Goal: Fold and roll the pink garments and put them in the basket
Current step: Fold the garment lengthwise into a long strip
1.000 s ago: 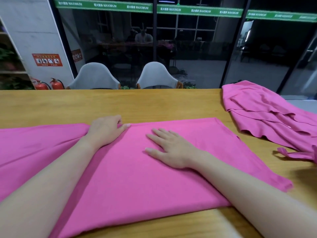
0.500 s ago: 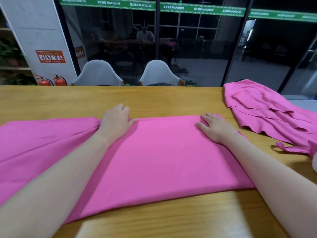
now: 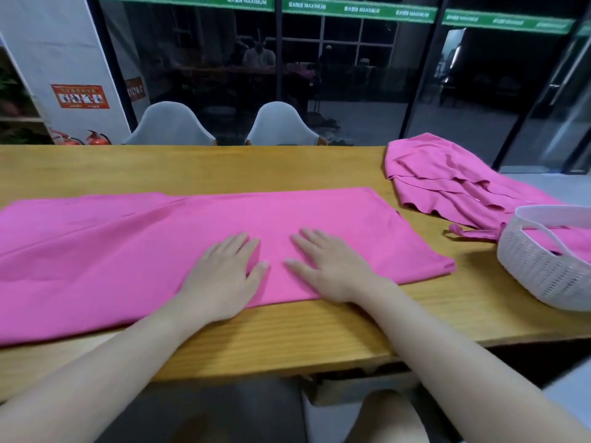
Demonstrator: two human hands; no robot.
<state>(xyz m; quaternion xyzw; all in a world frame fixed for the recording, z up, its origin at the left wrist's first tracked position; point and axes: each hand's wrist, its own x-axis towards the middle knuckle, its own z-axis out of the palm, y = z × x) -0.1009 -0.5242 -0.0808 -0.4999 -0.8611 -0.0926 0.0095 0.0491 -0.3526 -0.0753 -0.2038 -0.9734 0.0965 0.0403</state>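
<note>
Hands, left [image 3: 225, 276] and right [image 3: 331, 266], lie flat side by side on pink garment [image 3: 128, 251], fingers straight, gripping nothing.

Both palms flat on the spread pink garment [image 3: 198, 238]: left hand [image 3: 224, 276] and right hand [image 3: 332, 270] side by side, fingers straight. Off to the right hand's side sits the white basket [image 3: 543, 276], crumpled pink garment [image 3: 447, 180] beyond it.

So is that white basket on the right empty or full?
Cannot tell. The basket is cut off at the frame edge; pink showing inside may be the crumpled garment behind.
</note>
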